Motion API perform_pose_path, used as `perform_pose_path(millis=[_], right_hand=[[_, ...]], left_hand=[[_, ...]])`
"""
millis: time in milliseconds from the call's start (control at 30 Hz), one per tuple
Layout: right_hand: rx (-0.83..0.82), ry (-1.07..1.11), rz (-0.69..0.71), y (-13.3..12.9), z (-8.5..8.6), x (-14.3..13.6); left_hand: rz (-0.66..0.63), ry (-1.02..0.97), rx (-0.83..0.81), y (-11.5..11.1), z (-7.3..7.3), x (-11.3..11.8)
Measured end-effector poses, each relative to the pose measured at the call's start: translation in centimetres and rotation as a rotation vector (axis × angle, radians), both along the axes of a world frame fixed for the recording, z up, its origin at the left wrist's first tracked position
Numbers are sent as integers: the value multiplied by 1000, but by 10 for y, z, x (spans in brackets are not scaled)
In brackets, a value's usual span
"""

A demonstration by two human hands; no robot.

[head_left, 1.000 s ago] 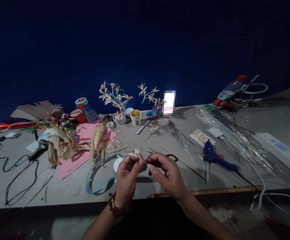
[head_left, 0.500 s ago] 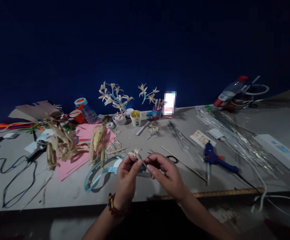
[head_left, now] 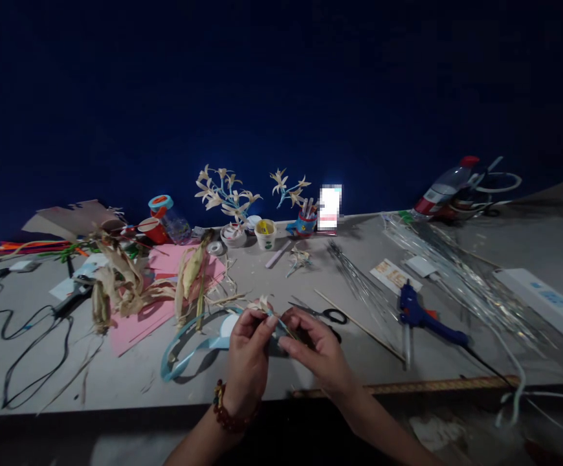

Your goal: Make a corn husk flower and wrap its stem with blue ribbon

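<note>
Over the front middle of the table, my left hand point(head_left: 251, 355) pinches a small pale flower point(head_left: 263, 302) that looks made of dried husk. Its light-blue wrapped stem slants down to the right. The fingers of my right hand point(head_left: 319, 355) are closed on the lower part of that stem. A light-blue ribbon-like tape point(head_left: 190, 357) loops over the table left of my hands, by a white round piece point(head_left: 228, 325). Black-handled scissors point(head_left: 334, 316) lie just behind my right hand, partly hidden by it.
Behind stand finished flower branches point(head_left: 226, 194), a tub point(head_left: 265, 236) and a lit phone point(head_left: 329, 207). Dried corn husks point(head_left: 126, 278) and pink sheets point(head_left: 138, 327) lie left. To the right are thin wires point(head_left: 359, 272), a stick point(head_left: 359, 327), a blue glue gun point(head_left: 430, 317) and a power strip point(head_left: 548, 304).
The view has shifted slightly. My right hand has turned and moved a little, uncovering more of the scissors and the blue stem. Both hands keep their hold.
</note>
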State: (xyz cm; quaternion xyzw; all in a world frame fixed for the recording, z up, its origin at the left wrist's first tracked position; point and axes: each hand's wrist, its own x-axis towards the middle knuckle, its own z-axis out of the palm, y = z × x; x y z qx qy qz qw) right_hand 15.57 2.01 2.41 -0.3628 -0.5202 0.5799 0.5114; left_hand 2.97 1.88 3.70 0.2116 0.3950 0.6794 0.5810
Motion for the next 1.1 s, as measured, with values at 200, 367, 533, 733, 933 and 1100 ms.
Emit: perform_pose_path(millis=[200,367,533,733,933,1100], right_hand=[[-329,284,79,-10,-1,-11],[-520,425,189,-16,-5,-18],[-627,563,246,-23,-16,-15],[-609,565,161,-31,-17,-2],[-398,375,141,-34,-11,13],[76,-327,-162,-29,-9,21]], left_hand=[[-3,-43,-45,-2,3,4],[-68,-16,-3,-4,2,2],[17,14,42,-1,-1,-3],[28,6,54,2,0,-4],[78,217,185,-1,-3,-6],[121,366,236,-4,-8,-7]])
